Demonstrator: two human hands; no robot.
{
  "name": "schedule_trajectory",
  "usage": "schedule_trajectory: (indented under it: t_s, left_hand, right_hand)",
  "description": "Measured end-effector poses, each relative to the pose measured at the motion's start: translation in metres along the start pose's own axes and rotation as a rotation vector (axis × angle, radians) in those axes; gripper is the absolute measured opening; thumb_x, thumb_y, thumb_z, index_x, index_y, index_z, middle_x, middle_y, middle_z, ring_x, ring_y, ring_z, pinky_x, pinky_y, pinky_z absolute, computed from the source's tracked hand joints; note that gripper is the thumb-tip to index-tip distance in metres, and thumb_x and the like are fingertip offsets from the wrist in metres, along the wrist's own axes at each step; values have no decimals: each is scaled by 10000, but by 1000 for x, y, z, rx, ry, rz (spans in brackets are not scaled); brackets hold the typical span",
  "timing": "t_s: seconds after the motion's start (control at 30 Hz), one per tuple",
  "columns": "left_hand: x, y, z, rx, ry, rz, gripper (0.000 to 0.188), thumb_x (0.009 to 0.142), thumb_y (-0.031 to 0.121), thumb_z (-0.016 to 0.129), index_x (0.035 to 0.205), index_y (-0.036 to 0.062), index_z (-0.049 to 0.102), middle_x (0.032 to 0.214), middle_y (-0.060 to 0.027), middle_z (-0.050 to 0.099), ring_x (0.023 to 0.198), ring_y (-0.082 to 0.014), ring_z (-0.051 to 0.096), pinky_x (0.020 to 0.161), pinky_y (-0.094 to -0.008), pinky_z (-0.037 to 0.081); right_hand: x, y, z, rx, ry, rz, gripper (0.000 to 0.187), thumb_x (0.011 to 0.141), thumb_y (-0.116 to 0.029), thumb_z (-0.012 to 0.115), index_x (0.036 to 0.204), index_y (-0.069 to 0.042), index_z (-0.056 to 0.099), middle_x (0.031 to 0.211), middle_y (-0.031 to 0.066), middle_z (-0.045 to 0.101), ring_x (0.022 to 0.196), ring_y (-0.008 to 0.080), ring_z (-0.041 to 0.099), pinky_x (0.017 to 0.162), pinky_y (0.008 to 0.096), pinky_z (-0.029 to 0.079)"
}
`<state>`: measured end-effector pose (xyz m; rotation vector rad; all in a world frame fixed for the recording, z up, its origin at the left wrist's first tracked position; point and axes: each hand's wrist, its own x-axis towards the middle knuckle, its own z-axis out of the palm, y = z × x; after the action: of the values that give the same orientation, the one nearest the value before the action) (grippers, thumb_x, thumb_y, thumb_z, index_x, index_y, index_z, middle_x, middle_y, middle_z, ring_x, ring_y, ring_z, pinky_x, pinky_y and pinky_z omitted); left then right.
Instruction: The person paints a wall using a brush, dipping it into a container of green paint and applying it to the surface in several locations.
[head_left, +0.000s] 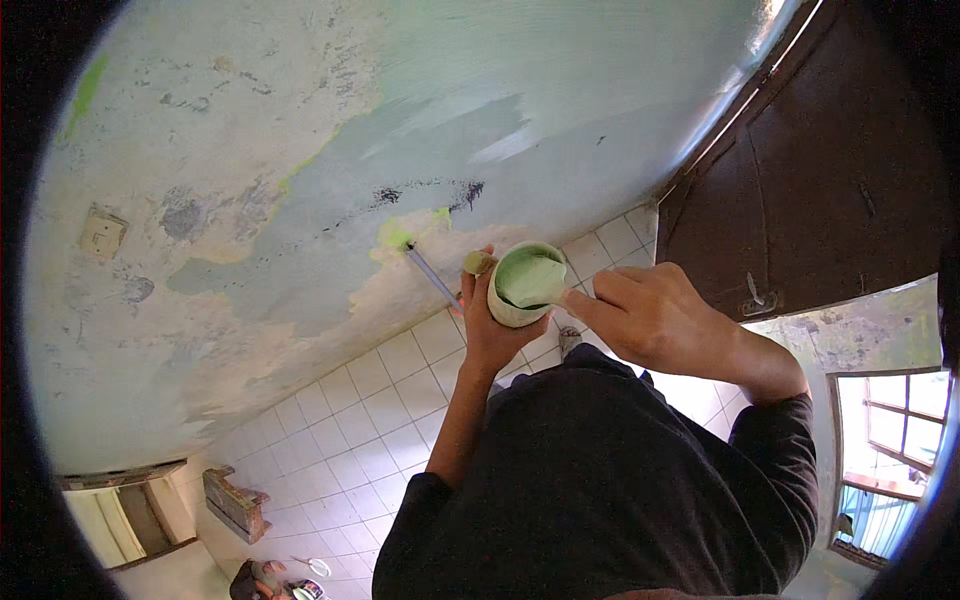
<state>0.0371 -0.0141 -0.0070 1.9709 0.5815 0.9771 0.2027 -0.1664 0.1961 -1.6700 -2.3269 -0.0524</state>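
Note:
My left hand point(490, 330) is wrapped round a small pale cup point(516, 314), tilted so that its mouth shows. Pale green paint or paste coats the cup's inside. A stubby yellowish, round-ended piece point(478, 263) sticks up by my left fingers; I cannot tell whether it is part of the cup or a separate handle. My right hand point(640, 315) is closed on the end of a flat tool point(538, 282), whose wide part is in the cup's mouth and coated in pale green. Whether that tool is a brush or a scraper cannot be told.
A patchy, peeling wall point(300, 230) stands ahead, with a grey pipe point(432, 277) coming off it and a socket plate point(104, 232). At right is a dark brown door point(810, 170). On the white tiled floor point(375, 410) stand a wooden stool point(236, 505) and several items at lower left.

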Motion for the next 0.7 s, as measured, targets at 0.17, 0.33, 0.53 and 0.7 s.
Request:
schedule_trajectory:
  t_s: [0.17,0.33,0.53,0.7]
  left_hand:
    - [2,4,-6,31,-14,10,993,579,236,981,1442,22,537,1559,-184,473,1448,-384,408,1199,-506,355]
    - [2,0,-14,52,-14,7,988,583,244,980,1439,23,538,1553,-190,479,1444,-391,413,1200,-512,354]
    - [2,-3,-23,33,6,26,953,581,258,997,1404,23,578,1544,-194,474,1436,-388,427,1189,-513,379]
    - [1,-6,-33,-10,-24,32,921,601,255,997,1391,17,588,1545,-191,464,1431,-384,438,1177,-511,402]
  right_hand:
    - [6,-2,3,4,26,-15,406,825,-105,690,1209,9,625,888,91,578,804,266,714,563,406,550]
    - [12,-8,3,2,-3,-10,395,829,-104,683,1204,6,623,889,93,583,808,270,715,567,407,551]
    - [23,-3,-2,-8,169,-40,357,775,-33,773,1129,-8,737,730,49,513,598,191,586,481,350,464]
    - [33,19,-19,290,191,164,214,799,-76,877,985,-20,785,767,60,648,607,135,607,498,307,467]
